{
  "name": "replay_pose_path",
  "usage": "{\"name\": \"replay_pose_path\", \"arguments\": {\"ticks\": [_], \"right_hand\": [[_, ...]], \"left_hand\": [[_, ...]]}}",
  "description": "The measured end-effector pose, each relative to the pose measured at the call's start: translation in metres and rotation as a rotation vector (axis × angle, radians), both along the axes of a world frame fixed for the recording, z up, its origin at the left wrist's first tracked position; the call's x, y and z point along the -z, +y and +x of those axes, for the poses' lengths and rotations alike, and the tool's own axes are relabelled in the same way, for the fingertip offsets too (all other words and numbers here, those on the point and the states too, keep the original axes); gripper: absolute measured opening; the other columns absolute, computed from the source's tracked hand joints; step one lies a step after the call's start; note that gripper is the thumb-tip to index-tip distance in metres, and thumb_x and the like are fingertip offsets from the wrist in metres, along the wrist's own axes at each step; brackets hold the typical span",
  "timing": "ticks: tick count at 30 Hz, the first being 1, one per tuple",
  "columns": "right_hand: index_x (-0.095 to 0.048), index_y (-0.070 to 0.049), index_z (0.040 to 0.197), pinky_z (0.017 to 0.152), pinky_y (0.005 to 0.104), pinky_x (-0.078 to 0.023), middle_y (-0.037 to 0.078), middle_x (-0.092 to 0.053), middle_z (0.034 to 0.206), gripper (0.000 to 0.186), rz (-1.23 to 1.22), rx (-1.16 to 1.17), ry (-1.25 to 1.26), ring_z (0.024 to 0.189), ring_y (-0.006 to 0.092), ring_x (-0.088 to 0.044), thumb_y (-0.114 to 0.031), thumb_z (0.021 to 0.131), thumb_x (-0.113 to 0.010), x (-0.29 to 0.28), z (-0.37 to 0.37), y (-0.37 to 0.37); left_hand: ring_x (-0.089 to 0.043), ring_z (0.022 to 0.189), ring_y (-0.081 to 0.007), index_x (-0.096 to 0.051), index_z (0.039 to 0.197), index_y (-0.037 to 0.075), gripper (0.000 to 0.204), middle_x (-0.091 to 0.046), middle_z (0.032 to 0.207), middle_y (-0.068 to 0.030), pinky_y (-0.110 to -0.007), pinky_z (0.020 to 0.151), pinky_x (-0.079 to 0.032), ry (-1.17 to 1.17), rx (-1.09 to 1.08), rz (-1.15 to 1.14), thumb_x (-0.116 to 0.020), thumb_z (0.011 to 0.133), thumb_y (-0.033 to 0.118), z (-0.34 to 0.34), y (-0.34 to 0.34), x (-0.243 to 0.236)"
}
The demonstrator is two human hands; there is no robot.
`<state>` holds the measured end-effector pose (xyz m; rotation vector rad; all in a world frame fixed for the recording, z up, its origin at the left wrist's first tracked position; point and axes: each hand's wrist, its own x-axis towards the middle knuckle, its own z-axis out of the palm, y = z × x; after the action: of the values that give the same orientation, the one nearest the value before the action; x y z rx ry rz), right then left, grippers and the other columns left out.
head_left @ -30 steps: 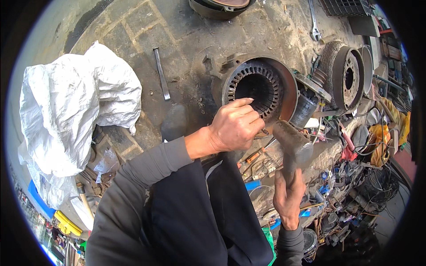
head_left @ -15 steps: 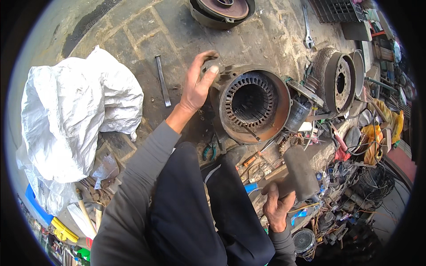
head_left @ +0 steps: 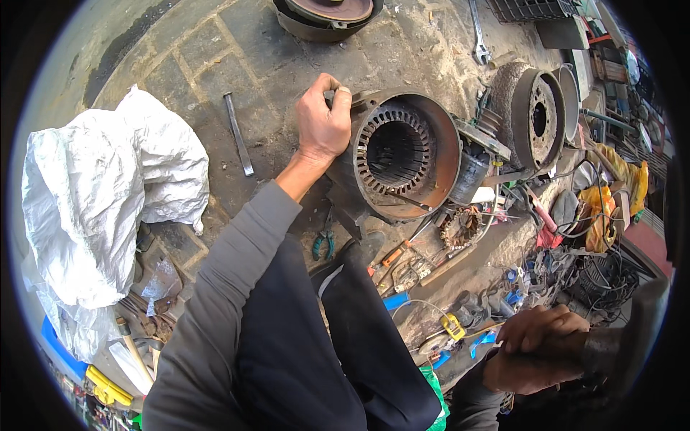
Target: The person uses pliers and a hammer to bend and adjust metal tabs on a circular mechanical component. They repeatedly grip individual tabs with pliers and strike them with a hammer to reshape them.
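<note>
Right hand (head_left: 535, 352), nearest at the lower right edge, is clenched around the dark handle of a hammer (head_left: 611, 345) whose blurred head reaches toward the right rim. Farther off and to the left, the left hand (head_left: 323, 122) stretches out on a grey-sleeved arm and closes over the left rim of a motor stator housing (head_left: 402, 154); it also seems to pinch a small dark piece against that rim, though what it is cannot be told. That housing lies on its side on the stone paving (head_left: 201, 57), its open mouth facing up toward the camera, well apart from the hammer hand. Inside its rusty shell sits only the slotted ring of laminations around a hollow bore. Between the two hands, green-handled pliers (head_left: 323, 244) and a copper coil bundle (head_left: 460, 228) lie among loose tools. Left of the housing rests a steel chisel (head_left: 238, 133), and beyond it a white woven sack (head_left: 100, 194). Right of the housing stands a brake drum (head_left: 535, 115); farthest away, a round end cover (head_left: 327, 14) and a spanner (head_left: 479, 36).
</note>
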<state>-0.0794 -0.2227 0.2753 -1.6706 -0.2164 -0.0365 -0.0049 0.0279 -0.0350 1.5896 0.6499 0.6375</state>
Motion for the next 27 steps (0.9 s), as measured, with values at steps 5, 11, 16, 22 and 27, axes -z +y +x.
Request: {"name": "replay_pose_path", "arguments": {"ticks": [5, 11, 16, 22, 27], "right_hand": [[-0.059, 0.004, 0.117, 0.057, 0.0350, -0.044, 0.018, -0.060, 0.074, 0.024, -0.989, -0.371, 0.331, 0.060, 0.0274, -0.060, -0.016, 0.104, -0.063, 0.068, -0.003, 0.000], [-0.057, -0.001, 0.094, 0.044, 0.0315, -0.045, 0.008, -0.055, 0.064, 0.038, -0.435, -0.034, 0.449, 0.048, 0.0147, -0.052, -0.034, 0.111, -0.051, 0.014, -0.005, -0.021], [-0.050, -0.009, 0.100, 0.042, 0.0369, -0.049, 0.004, -0.049, 0.064, 0.054, -0.047, -0.027, 0.098, 0.046, 0.0181, -0.048, -0.062, 0.105, -0.057, 0.049, -0.017, -0.001], [-0.059, -0.001, 0.105, 0.050, 0.0264, -0.034, -0.001, -0.052, 0.065, 0.040, -0.611, -0.120, 0.702, 0.054, 0.0078, -0.044, -0.040, 0.113, -0.053, 0.065, -0.010, -0.021], [-0.054, -0.006, 0.100, 0.046, 0.0279, -0.044, 0.004, -0.055, 0.067, 0.054, -0.133, 0.053, 0.183, 0.050, 0.0144, -0.051, -0.060, 0.108, -0.050, 0.048, -0.024, -0.024]], "left_hand": [[-0.067, 0.069, -0.0359, -0.064, 0.089, -0.002, 0.020, -0.065, 0.075, -0.0241, -0.044, 0.067, -0.051, 0.032, 0.011, 0.016, -0.062, 0.093, 0.017, -0.004, 0.006, -0.009], [-0.059, 0.069, -0.0243, -0.064, 0.089, -0.004, 0.024, -0.061, 0.072, -0.0172, -0.039, 0.069, -0.049, 0.027, 0.006, 0.010, -0.061, 0.093, 0.019, 0.000, -0.004, -0.008], [-0.057, 0.068, -0.0231, -0.064, 0.089, -0.004, 0.024, -0.060, 0.072, -0.0167, -0.038, 0.067, -0.048, 0.028, 0.007, -0.009, -0.061, 0.093, 0.019, 0.000, -0.001, -0.010], [-0.067, 0.070, -0.0350, -0.065, 0.090, -0.003, 0.022, -0.067, 0.077, -0.0237, -0.043, 0.069, -0.052, 0.062, 0.012, -0.004, -0.061, 0.094, 0.019, -0.001, 0.000, -0.011], [-0.067, 0.068, -0.0344, -0.066, 0.091, -0.003, 0.023, -0.067, 0.078, -0.0243, -0.044, 0.068, -0.052, 0.067, 0.007, 0.015, -0.063, 0.094, 0.019, 0.001, -0.004, -0.006]]}}
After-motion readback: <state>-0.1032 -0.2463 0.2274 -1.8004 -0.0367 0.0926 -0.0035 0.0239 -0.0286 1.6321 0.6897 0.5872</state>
